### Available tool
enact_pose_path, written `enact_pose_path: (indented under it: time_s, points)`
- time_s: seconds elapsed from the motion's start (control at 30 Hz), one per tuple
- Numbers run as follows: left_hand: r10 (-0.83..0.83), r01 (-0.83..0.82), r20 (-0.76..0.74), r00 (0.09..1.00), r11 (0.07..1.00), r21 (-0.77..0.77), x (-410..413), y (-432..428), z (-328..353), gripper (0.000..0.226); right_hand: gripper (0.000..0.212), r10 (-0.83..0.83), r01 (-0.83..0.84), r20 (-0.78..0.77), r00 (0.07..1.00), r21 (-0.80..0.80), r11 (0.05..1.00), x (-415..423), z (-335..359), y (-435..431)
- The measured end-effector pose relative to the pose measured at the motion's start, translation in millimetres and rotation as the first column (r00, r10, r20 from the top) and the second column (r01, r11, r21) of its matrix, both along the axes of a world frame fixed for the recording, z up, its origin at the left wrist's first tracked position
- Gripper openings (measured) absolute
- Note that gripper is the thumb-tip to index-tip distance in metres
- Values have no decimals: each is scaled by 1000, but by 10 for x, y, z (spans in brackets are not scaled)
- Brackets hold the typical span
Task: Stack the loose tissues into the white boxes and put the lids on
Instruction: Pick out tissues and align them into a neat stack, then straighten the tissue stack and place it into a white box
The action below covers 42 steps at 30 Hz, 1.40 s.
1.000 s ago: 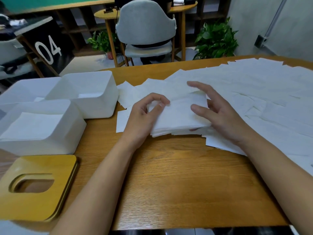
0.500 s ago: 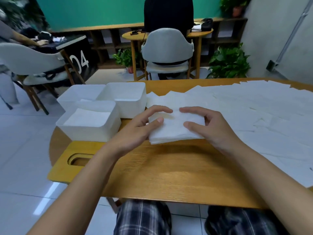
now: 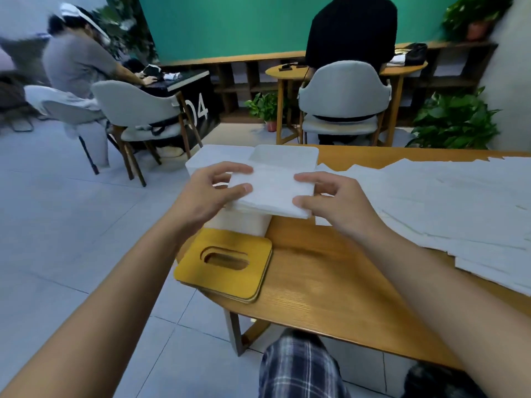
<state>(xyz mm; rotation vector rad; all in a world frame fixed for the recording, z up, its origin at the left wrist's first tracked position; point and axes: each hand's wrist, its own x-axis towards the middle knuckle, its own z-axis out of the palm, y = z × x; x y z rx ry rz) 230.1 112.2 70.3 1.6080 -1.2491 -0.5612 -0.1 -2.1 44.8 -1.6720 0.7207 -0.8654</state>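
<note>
I hold a stack of white tissues (image 3: 273,193) in the air above the nearest white box (image 3: 244,224). My left hand (image 3: 209,193) pinches its left edge and my right hand (image 3: 330,201) pinches its right edge. Two more white boxes stand behind it, one at the back right (image 3: 287,153) and one at the back left (image 3: 201,160). A yellow wooden lid (image 3: 227,262) with an oval slot lies on the table corner in front of the boxes. Many loose tissues (image 3: 431,196) cover the table's right side.
The wooden table (image 3: 330,282) has its left edge just beside the lid and boxes. Behind it stand grey chairs (image 3: 342,101), a round table, potted plants (image 3: 454,122) and two other people. My plaid-clad knee (image 3: 298,369) shows below the table.
Both hands have lifted the tissue stack off the table and carried it left, over the nearest box. The camera view has swung left and up.
</note>
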Motion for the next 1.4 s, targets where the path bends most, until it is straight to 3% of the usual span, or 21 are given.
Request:
enact_pose_path:
  time_s: [0.2,0.37,0.6,0.87,1.1,1.4]
  points:
    - [46,-57,96,994,992,117,665,-35,50,34,44,13,-12,-102,995,13,1000,653,23,-100]
    - [56,-98,234,971,981,170,934,-141,23,36,50,-4,-35,-290,957,-130,991,888,22,-207]
    - [7,-160,549,836,959,232,1042,-239,-20,41,52,-33,-162,-524,851,-322,933,1053,39,-255]
    - [-108,-147,694,712,943,298,1058,-289,-103,33,48,-180,-254,-705,686,-463,849,1182,29,-240]
    - [-195,-159,742,641,912,377,1117,-364,-144,26,48,-109,-270,-730,675,-381,884,1202,25,-301]
    - [-191,-233,747,636,876,423,1019,-485,-113,27,53,-29,-281,-790,612,-251,926,1270,66,-347]
